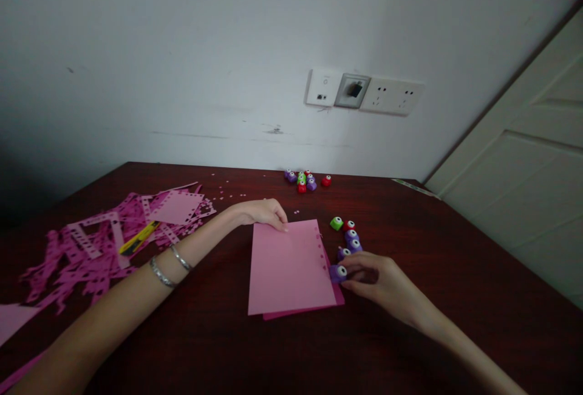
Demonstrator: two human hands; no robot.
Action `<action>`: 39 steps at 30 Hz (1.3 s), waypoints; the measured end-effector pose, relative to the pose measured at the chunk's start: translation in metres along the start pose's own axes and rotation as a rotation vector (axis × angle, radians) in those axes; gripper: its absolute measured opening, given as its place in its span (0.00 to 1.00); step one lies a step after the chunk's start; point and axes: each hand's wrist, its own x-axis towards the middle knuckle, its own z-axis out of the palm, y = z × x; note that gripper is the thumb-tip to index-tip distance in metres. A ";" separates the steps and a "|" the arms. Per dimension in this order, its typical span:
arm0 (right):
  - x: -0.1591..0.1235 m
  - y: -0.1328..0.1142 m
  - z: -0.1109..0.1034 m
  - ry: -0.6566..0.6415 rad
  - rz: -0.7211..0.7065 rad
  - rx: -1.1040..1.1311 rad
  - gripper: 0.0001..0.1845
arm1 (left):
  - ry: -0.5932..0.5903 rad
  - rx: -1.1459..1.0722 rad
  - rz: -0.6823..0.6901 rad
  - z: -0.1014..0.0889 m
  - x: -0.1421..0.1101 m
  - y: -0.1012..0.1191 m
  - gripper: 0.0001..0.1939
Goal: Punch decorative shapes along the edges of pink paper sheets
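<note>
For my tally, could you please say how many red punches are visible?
4: one red punch beyond the right hand, two in the far cluster, one right of it; others may be hidden.

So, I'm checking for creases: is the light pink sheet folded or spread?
Spread: the light pink sheet looks flat, with no crease showing.

Reddish-brown table (437,273), pink sheets (289,267), paper scraps (130,208), small punches (354,246)

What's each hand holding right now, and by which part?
The right hand holds a purple punch by its right end; the left hand is on the top edge of the pink sheet, pinching or pressing, I can't tell.
</note>
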 end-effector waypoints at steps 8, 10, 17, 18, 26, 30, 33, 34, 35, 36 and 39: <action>0.000 0.001 0.001 -0.012 -0.002 0.004 0.09 | -0.004 0.005 -0.023 0.000 0.002 -0.002 0.14; 0.000 0.001 0.001 -0.012 -0.003 -0.003 0.08 | 0.000 0.009 -0.021 0.000 0.002 -0.003 0.13; 0.002 0.003 0.001 -0.002 -0.013 -0.034 0.09 | -0.015 0.000 -0.017 0.000 0.002 -0.001 0.13; 0.002 0.003 0.001 -0.002 -0.014 -0.038 0.08 | -0.017 0.001 -0.014 0.000 0.002 -0.001 0.13; 0.001 0.002 0.001 -0.009 -0.027 -0.045 0.09 | -0.019 -0.016 -0.018 -0.001 0.002 -0.003 0.13; 0.001 -0.002 0.002 -0.003 -0.024 -0.051 0.09 | -0.016 -0.018 -0.003 0.000 0.003 -0.003 0.13; 0.001 -0.004 0.002 -0.011 -0.017 -0.053 0.09 | -0.019 -0.023 -0.009 0.000 0.003 -0.003 0.13; 0.001 -0.003 0.002 -0.012 -0.017 -0.050 0.09 | -0.021 -0.028 -0.015 0.000 0.003 -0.004 0.13; 0.001 -0.003 0.002 -0.015 -0.019 -0.049 0.09 | -0.019 -0.033 -0.020 0.000 0.003 -0.004 0.13; 0.002 -0.002 0.002 -0.018 -0.023 -0.047 0.09 | -0.016 -0.039 -0.023 0.000 0.004 -0.005 0.14; 0.002 -0.001 0.004 -0.026 -0.025 -0.040 0.09 | -0.011 -0.048 -0.017 0.000 0.005 -0.006 0.14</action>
